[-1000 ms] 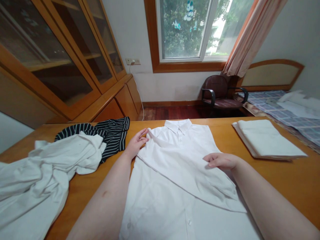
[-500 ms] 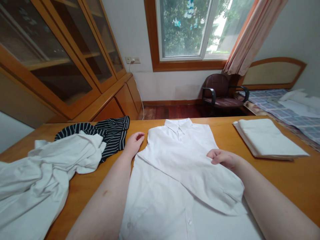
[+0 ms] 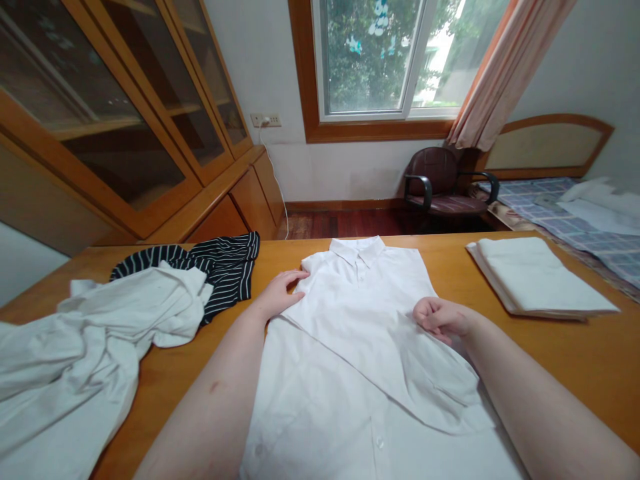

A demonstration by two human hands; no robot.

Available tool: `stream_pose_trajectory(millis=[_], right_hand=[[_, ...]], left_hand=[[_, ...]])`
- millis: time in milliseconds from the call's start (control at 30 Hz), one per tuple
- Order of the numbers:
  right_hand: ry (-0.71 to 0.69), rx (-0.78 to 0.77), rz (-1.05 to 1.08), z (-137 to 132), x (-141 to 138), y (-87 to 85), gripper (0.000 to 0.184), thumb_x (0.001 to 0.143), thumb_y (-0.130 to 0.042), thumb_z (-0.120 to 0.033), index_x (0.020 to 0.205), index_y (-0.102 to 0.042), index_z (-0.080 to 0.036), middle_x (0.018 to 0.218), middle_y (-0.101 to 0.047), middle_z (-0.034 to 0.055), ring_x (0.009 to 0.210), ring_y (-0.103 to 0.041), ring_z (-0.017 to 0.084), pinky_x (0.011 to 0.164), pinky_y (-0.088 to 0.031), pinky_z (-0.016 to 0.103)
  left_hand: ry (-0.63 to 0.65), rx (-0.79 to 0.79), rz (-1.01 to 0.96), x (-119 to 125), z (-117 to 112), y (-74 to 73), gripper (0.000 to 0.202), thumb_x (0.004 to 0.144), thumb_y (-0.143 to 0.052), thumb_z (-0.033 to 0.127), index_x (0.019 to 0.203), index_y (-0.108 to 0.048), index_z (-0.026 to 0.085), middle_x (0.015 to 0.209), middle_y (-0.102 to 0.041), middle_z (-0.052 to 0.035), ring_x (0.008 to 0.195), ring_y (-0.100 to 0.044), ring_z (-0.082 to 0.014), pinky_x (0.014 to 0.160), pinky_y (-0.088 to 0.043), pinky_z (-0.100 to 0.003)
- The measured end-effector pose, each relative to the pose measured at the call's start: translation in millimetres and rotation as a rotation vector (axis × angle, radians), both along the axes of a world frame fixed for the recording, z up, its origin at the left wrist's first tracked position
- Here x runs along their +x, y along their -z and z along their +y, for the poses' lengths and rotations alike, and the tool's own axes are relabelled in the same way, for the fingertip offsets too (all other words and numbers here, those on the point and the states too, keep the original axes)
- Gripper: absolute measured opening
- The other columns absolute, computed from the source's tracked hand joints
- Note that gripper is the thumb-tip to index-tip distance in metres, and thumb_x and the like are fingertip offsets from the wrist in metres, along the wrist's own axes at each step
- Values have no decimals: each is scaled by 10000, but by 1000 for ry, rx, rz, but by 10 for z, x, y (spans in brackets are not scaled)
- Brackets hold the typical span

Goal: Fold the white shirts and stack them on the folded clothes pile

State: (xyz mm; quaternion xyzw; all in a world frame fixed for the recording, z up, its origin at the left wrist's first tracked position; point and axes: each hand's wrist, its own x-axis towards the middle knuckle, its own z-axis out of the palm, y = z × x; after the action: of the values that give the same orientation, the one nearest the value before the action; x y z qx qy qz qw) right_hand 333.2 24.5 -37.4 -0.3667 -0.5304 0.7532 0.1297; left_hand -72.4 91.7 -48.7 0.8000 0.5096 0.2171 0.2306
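A white collared shirt (image 3: pixel 345 313) lies on the wooden table with its collar at the far side. One sleeve is folded diagonally across the front, its cuff end at the lower right. My left hand (image 3: pixel 283 293) rests at the shirt's left edge near the shoulder, thumb and fingers apart, fingertips touching the cloth. On the right side, my right hand (image 3: pixel 440 319) is closed on the sleeve cloth, which rises in soft creases beside the fingers.
A crumpled white garment (image 3: pixel 100 333) lies on the table (image 3: pixel 170 393) at the left, partly over a black-and-white striped garment (image 3: pixel 230 267). Folded white cloth (image 3: pixel 540 277) is stacked at the right. Beyond the table stand an armchair (image 3: pixel 435 173), a bed and a glass-door cabinet (image 3: pixel 220 167).
My left hand has moved right from the bare table onto the shirt's edge, its fingers spreading. My right hand has closed more tightly, and the sleeve cloth beside it has bunched up.
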Motion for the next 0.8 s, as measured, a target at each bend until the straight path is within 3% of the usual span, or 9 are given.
stream_pose_trajectory(millis=[33,100,167,233,333,433,600,800], right_hand=[[2,-4,-12,-9,-15,-8,374,654,-673,-439,512,-444,-180,346,-436,-50,279,-338,58,309,-171,194],[142,50,-48,-32,-86,-42,327,686,-676,-432,596,-500,-171,413,-446,-58,337,-365,55,342,-208,191],[319,116,-68,-50,-178,-74,277,719,-670,-421,714,-552,-171,507,-470,-54,410,-378,54,390,-247,193],[377,146,-66,-53,-243,-81,268,714,-685,-398,840,-591,-181,590,-488,-48,475,-395,62,436,-279,200],[307,192,-71,-32,-249,-54,323,649,-735,-307,928,-633,-181,644,-489,-46,548,-416,70,498,-304,205],[183,195,-99,-6,-183,-34,196,638,-705,-247,800,-673,-141,620,-512,-30,566,-421,74,524,-300,210],[20,111,-51,9,-73,-46,147,610,-685,-256,643,-656,-116,515,-499,-35,483,-387,59,472,-272,200],[-127,37,27,-7,13,-22,216,586,-744,-309,647,-679,-113,528,-586,-10,429,-476,68,405,-357,171]], left_hand=[[20,5,-9,6,-4,-3,457,729,-585,329,1174,-618,230,1285,-563,-52,1235,-456,-247,1080,-314,-390],[-11,30,-13,6,3,8,423,760,-553,354,1155,-630,222,1317,-537,-59,1259,-428,-247,1093,-292,-397],[-92,42,9,-3,17,28,470,793,-517,391,1222,-585,212,1348,-504,-78,1283,-397,-258,1093,-281,-424],[-145,20,50,-8,25,41,527,809,-501,404,1305,-513,223,1357,-495,-83,1308,-364,-274,1094,-257,-461],[-121,-29,100,-1,16,33,540,804,-520,405,1327,-486,275,1351,-508,-57,1341,-314,-288,1109,-181,-506],[-86,-34,83,12,2,13,505,813,-512,401,1303,-513,280,1345,-514,-56,1329,-336,-276,1112,-169,-502],[-109,-17,-6,5,9,13,519,845,-476,407,1338,-471,242,1340,-518,-75,1261,-425,-245,1113,-188,-482],[-58,-62,-3,6,-2,13,441,860,-449,449,1245,-570,272,1317,-546,-62,1317,-366,-252,1126,-122,-499]])
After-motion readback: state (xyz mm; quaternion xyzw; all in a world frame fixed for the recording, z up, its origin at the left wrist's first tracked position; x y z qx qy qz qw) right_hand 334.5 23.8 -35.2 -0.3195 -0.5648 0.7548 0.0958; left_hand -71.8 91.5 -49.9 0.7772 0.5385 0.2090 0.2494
